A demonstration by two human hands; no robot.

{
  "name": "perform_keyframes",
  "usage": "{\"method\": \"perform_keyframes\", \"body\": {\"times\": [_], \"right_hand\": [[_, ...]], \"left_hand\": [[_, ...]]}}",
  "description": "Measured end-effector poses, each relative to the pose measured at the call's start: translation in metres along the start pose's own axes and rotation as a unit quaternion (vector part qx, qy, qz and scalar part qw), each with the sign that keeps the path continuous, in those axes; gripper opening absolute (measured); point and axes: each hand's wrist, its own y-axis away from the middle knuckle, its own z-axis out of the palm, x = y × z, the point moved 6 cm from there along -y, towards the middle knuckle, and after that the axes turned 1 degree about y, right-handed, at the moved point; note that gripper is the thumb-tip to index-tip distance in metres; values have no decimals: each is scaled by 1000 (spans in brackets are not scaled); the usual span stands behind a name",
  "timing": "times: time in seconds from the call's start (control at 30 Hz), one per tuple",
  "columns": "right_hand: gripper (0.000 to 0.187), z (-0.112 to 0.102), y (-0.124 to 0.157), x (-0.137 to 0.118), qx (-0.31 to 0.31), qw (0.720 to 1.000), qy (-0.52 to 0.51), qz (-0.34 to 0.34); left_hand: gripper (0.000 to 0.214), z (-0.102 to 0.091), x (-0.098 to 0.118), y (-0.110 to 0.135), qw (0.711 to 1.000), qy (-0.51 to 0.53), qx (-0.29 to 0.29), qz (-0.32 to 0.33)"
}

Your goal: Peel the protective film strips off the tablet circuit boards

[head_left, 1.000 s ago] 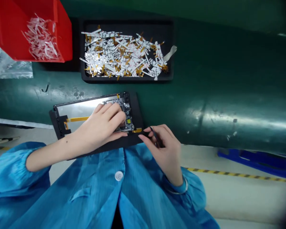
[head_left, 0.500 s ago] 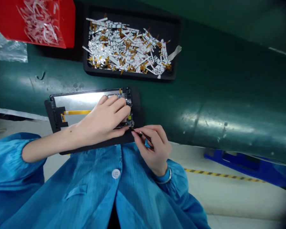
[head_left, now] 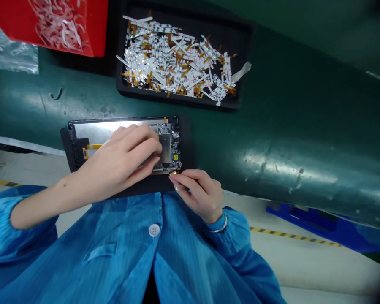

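An opened tablet (head_left: 136,122) lies on a black pad (head_left: 186,143), with its silver backing and circuit board (head_left: 175,145) exposed. My left hand (head_left: 126,154) is over the tablet's middle, fingers curled together and thumb close to the index finger. Its fingertips are partly hidden, and I cannot make out whether something is between them. At the board's lower right corner, my right hand (head_left: 198,190) pinches a small copper-coloured flex cable (head_left: 174,172) between thumb and index finger. An orange ribbon cable (head_left: 94,147) runs along the backing and under my left hand.
Behind the tablet, a black tray (head_left: 177,98) holds many white strips with orange flex ends (head_left: 177,59). A red bin (head_left: 96,29) of clear curly strips stands at the back left beside a plastic bag (head_left: 12,50). A small dark scrap (head_left: 56,94) lies on the green mat (head_left: 272,126).
My left hand has drawn back to the left, uncovering more of the board. My right fingers have closed at the board's corner; the thin dark tool seen in that hand no longer shows.
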Motion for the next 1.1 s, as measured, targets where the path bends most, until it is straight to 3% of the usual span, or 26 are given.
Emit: {"method": "perform_keyframes", "body": {"times": [0.2,0.43,0.9,1.1], "right_hand": [[11,0,0,-1,36,999,-4,7],[13,2,3,1,32,999,-11,22],[11,2,-4,-3,13,998,-2,54],[14,2,-4,-2,20,997,-7,79]], "left_hand": [[11,9,2,23,1000,-8,-1,-27],[10,12,-5,26,998,21,26,-47],[14,14,-4,22,998,-11,54,-13],[19,18,2,22,999,-24,24,33]]}}
